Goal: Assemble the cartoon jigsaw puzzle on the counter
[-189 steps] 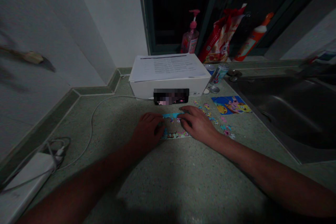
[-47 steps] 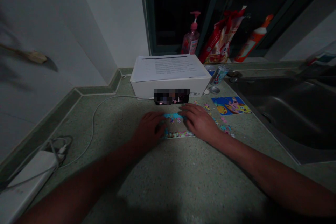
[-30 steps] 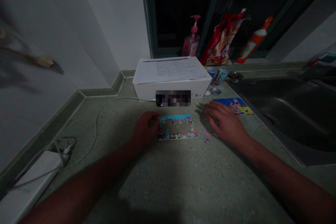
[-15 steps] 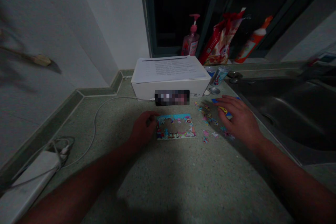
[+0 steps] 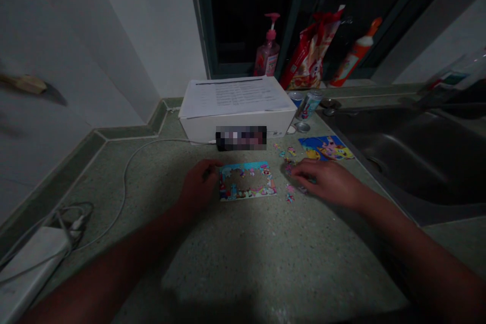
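Note:
A children's jigsaw puzzle point(image 5: 247, 181) lies on the speckled green countertop point(image 5: 243, 258), with a coloured border of joined pieces and a bare brownish middle. My left hand point(image 5: 199, 185) rests at its left edge with curled fingers, and they hide whatever they may hold. Loose puzzle pieces point(image 5: 290, 167) are scattered to the right of the puzzle. My right hand point(image 5: 326, 180) reaches over them with fingers extended and no held piece showing. Beyond it lies a colourful cartoon picture card point(image 5: 325, 148).
A white box point(image 5: 237, 131) topped with printed papers stands behind the puzzle, a pixelated patch on its front. A drink can point(image 5: 309, 105) stands beside it, near a steel sink point(image 5: 402, 157) at the right. A white cable point(image 5: 125, 187) runs left to a power strip point(image 5: 34, 258).
My right hand has come back left from the picture card onto the loose pieces, uncovering the card. My left hand stays at the puzzle's edge. The whole view has shifted slightly.

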The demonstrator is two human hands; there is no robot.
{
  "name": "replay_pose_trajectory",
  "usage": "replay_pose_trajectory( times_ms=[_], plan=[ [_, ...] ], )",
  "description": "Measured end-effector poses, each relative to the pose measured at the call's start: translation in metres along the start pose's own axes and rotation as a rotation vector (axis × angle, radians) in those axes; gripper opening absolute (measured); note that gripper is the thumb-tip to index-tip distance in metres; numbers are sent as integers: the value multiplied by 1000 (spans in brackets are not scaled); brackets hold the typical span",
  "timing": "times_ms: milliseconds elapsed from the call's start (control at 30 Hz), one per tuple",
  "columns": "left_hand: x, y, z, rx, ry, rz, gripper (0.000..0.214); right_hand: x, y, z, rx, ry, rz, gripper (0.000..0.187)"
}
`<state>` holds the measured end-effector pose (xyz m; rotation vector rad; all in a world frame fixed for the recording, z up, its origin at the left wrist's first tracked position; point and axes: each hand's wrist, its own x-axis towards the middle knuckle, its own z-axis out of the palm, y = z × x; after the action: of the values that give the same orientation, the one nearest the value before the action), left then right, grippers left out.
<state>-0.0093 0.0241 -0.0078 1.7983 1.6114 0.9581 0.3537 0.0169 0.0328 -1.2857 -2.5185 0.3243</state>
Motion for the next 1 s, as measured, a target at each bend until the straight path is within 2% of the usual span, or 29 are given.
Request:
replay_pose_trajectory(
  times_ms=[133,367,567,767,1000],
  plan=[
    [0,-2,1,-2,10,11,33,-1,-5,0,9,-149,-11,19],
    [-1,0,0,5,22,12,31,0,-9,1,12,-230,35,12],
    [-1,1,0,-8,14,18,29,1,-4,5,2,-217,61,12],
    [-1,2,-1,4,5,17,30,-1,2,8,-11,-177,16,17],
    [0,-1,0,2,8,31,28,-1,-2,6,-3,-176,11,18]
  ],
)
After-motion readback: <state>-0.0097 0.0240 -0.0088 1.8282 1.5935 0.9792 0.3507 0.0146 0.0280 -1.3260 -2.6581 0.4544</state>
